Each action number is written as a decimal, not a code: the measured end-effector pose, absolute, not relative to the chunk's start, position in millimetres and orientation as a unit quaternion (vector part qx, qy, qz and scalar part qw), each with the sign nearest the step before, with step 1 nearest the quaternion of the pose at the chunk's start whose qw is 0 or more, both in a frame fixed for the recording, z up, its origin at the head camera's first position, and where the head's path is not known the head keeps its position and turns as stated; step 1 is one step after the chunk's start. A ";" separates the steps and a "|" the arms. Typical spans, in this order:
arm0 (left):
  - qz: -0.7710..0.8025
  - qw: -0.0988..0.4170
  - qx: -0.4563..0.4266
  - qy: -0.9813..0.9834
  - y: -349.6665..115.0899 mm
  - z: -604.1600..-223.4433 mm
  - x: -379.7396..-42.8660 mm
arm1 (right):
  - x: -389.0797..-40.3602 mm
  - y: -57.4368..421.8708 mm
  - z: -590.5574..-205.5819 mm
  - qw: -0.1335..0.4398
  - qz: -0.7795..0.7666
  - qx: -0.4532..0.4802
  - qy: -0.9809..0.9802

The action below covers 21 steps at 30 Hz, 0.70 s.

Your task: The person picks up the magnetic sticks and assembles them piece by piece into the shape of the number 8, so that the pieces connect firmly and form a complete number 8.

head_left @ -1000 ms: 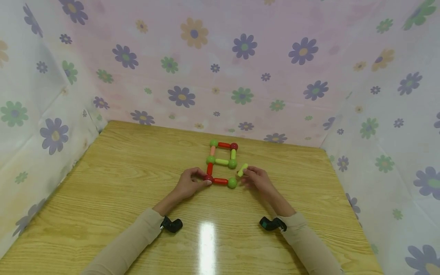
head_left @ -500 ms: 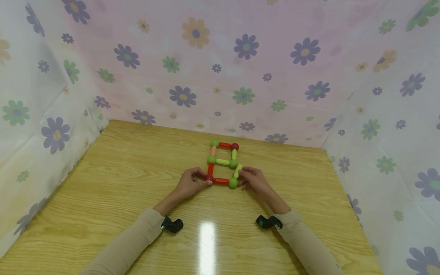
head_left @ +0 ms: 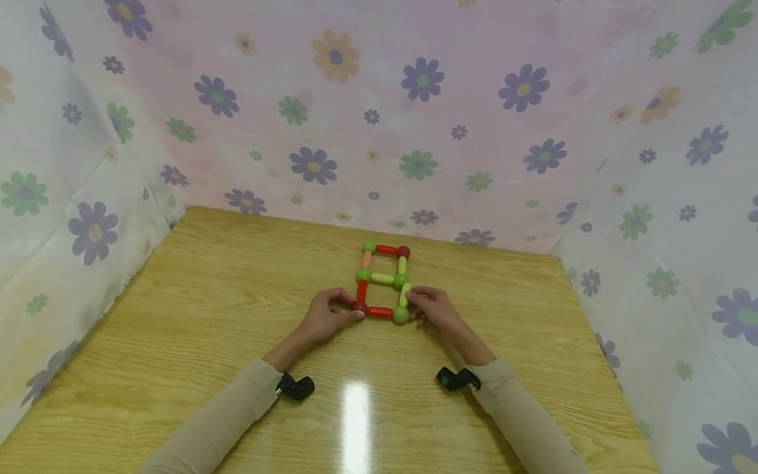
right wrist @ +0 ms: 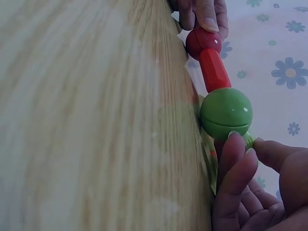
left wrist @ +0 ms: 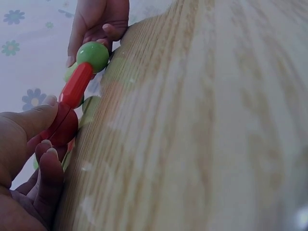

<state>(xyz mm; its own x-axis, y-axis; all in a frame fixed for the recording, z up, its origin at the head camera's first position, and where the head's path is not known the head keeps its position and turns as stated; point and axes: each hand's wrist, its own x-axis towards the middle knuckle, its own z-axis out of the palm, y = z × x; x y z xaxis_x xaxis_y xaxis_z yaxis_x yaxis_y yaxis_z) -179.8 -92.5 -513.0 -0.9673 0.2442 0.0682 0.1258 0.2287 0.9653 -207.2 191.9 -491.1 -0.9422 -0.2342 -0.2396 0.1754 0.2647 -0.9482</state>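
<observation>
Balls and short rods lie joined on the table as a two-square ladder. My left hand (head_left: 322, 318) pinches the dark red ball (left wrist: 65, 126) at its near left corner, thumb on one side and fingers on the other. A red rod (head_left: 380, 312) runs from that ball to a green ball (right wrist: 226, 113) at the near right corner. My right hand (head_left: 438, 309) pinches a yellow-green rod (head_left: 405, 295) on the right side, between this ball and the green ball (head_left: 401, 280) behind it. Right fingertips come close under the near green ball in the right wrist view.
Behind, the far square has a red rod (head_left: 387, 250), an orange rod (head_left: 367, 260) and another dark red ball (head_left: 403, 253). The wooden table (head_left: 237, 276) ends at a flowered cloth (head_left: 379, 118) at the back and sides. Black wrist cameras sit at both sleeves.
My right hand has moved left with the yellow-green rod, from apart on the right into line between the two right-hand green balls. The left hand keeps its hold on the red ball.
</observation>
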 end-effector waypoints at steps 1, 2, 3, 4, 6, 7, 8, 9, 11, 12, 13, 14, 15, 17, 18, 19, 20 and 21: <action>0.610 0.048 0.120 0.782 -92.8 -513.2 -180.0 | -207.9 191.6 -491.1 0.170 -0.602 -0.023 0.780; 0.610 0.048 0.121 0.781 -92.9 -513.1 -180.0 | -208.3 191.2 -491.1 0.170 -0.599 -0.023 0.782; 0.611 0.049 0.122 0.781 -93.0 -513.1 -180.1 | -208.7 190.8 -491.0 0.170 -0.598 -0.022 0.783; 0.611 0.050 0.122 0.781 -93.1 -512.9 -180.1 | -209.3 190.5 -490.9 0.170 -0.597 -0.024 0.784; 0.611 0.050 0.120 0.781 -93.1 -512.8 -180.0 | -210.0 189.6 -490.5 0.170 -0.591 -0.026 0.788; 0.610 0.050 0.119 0.782 -93.1 -513.1 -180.1 | -210.5 189.3 -490.1 0.170 -0.588 -0.027 0.790; 0.610 0.050 0.118 0.782 -92.9 -513.2 -180.2 | -210.8 188.7 -489.8 0.169 -0.586 -0.024 0.792; 0.610 0.049 0.117 0.782 -92.7 -513.1 -180.1 | -211.2 188.3 -489.7 0.168 -0.583 -0.024 0.794; 0.609 0.047 0.116 0.783 -92.6 -513.4 -180.2 | -212.5 187.2 -490.0 0.166 -0.576 -0.024 0.800; 0.609 0.046 0.116 0.783 -92.4 -513.3 -180.2 | -213.2 186.7 -490.3 0.165 -0.573 -0.023 0.802; 0.609 0.045 0.116 0.784 -92.2 -513.3 -180.3 | -213.6 186.1 -490.3 0.164 -0.572 -0.021 0.804; 0.608 0.045 0.116 0.784 -92.0 -513.0 -180.3 | -214.0 185.4 -490.4 0.163 -0.570 -0.018 0.805; 0.608 0.044 0.115 0.784 -91.9 -512.7 -180.2 | -214.4 184.8 -490.6 0.163 -0.569 -0.017 0.806; 0.608 0.042 0.116 0.784 -91.6 -512.6 -180.3 | -214.8 183.8 -490.5 0.161 -0.568 -0.014 0.807; 0.608 0.041 0.116 0.785 -91.5 -512.5 -180.4 | -214.7 183.3 -490.2 0.160 -0.568 -0.011 0.807; 0.608 0.040 0.115 0.785 -91.4 -512.5 -180.4 | -214.5 182.8 -490.1 0.158 -0.568 -0.010 0.808; 0.608 0.040 0.116 0.784 -91.4 -512.6 -180.6 | -214.5 182.7 -490.1 0.157 -0.567 -0.012 0.808; 0.609 0.039 0.116 0.784 -91.4 -512.8 -180.7 | -214.5 182.5 -490.1 0.155 -0.567 -0.014 0.809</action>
